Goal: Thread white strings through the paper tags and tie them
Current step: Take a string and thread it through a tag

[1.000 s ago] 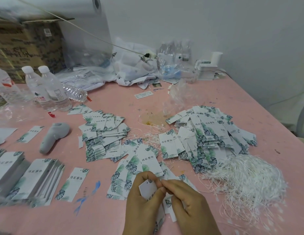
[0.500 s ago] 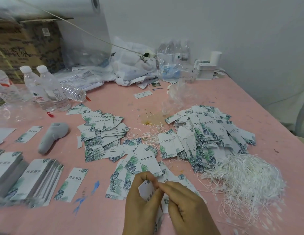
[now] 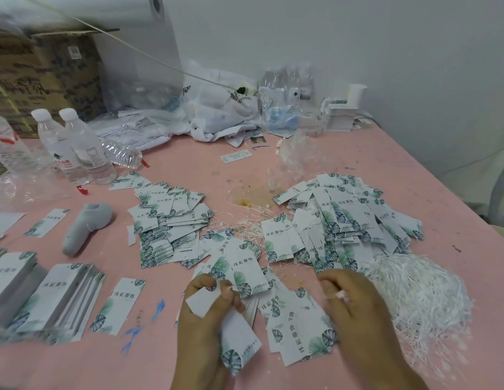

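My left hand [image 3: 201, 325] grips a small stack of white leaf-printed paper tags [image 3: 234, 339] near the table's front edge, with one tag's blank side up [image 3: 201, 301]. My right hand [image 3: 355, 313] is apart to the right, pinching the end of a white string [image 3: 341, 294] between thumb and finger. A big loose heap of white strings [image 3: 414, 302] lies just right of that hand. Loose tags [image 3: 294, 330] lie between my hands. Larger tag piles sit at centre [image 3: 169, 220] and right [image 3: 346, 220].
Pink table [image 3: 414, 164]. Stacked tags [image 3: 51, 299] at front left, a grey handheld tool [image 3: 84, 229], two water bottles [image 3: 73, 147], a cardboard box [image 3: 45, 80], plastic bags [image 3: 217, 108] at the back and a tangle of strings [image 3: 245, 223] mid-table.
My hands were together over the tag; now my right hand has pulled away to the right with the string end. My left hand still holds the tags.
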Demonstrator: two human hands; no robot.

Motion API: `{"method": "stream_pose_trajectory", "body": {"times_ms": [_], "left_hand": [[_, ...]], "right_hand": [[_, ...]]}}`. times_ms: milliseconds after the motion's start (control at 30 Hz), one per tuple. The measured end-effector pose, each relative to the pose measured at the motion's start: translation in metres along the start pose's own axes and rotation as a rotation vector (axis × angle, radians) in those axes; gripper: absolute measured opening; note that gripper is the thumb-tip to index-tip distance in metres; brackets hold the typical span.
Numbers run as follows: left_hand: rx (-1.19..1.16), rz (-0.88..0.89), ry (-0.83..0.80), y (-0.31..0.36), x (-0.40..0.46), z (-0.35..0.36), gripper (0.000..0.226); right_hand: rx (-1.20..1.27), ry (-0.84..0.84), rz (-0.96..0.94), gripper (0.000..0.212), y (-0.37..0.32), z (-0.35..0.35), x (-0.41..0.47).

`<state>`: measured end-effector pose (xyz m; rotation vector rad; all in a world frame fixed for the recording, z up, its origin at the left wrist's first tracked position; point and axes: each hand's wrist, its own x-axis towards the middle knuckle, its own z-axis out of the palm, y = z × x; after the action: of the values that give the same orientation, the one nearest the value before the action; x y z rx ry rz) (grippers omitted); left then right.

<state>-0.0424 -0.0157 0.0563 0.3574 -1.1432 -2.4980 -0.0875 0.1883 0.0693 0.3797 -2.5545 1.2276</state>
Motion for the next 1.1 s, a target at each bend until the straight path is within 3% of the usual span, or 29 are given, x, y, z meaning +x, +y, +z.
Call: {"method": "stream_pose_trajectory", "body": {"times_ms": [100, 233, 367, 467, 567, 767, 900, 1100], "left_hand": [[0.021, -0.045, 0.0, -0.001, 0.0, 0.001, 0.037], [0.264, -0.082, -0.157, -0.005, -0.008, 0.007, 0.027], [0.408, -0.112, -0.278, -0.006, -0.013, 0.01, 0.028], [0.399, -0.127, -0.314, -0.005, -0.013, 0.01, 0.027], [0.312, -0.158, -0.272, -0.006, -0.011, 0.01, 0.034], [0.27, -0.183, -0.288, -0.005, -0.009, 0.011, 0.053], [0.288, -0.214, -0.28, -0.004, -0.013, 0.014, 0.047], [0.492, -0.255, -0.21, -0.01, -0.017, 0.012, 0.033]], "right_hand": [[0.079, 0.071, 0.138, 0.023, 0.003, -0.009, 0.006], [0.109, 0.089, 0.079, 0.045, -0.01, -0.003, -0.003], [0.211, -0.227, -0.109, 0.061, -0.026, 0.017, -0.02], [0.256, -0.399, -0.09, 0.055, -0.031, 0.026, -0.019], [0.256, -0.347, -0.109, 0.044, -0.029, 0.026, -0.017], [0.346, -0.276, 0.06, 0.028, -0.023, 0.027, -0.016], [0.324, -0.202, 0.061, 0.028, -0.027, 0.026, -0.016], [0.33, -0.075, 0.069, 0.028, -0.033, 0.032, -0.02]]}}
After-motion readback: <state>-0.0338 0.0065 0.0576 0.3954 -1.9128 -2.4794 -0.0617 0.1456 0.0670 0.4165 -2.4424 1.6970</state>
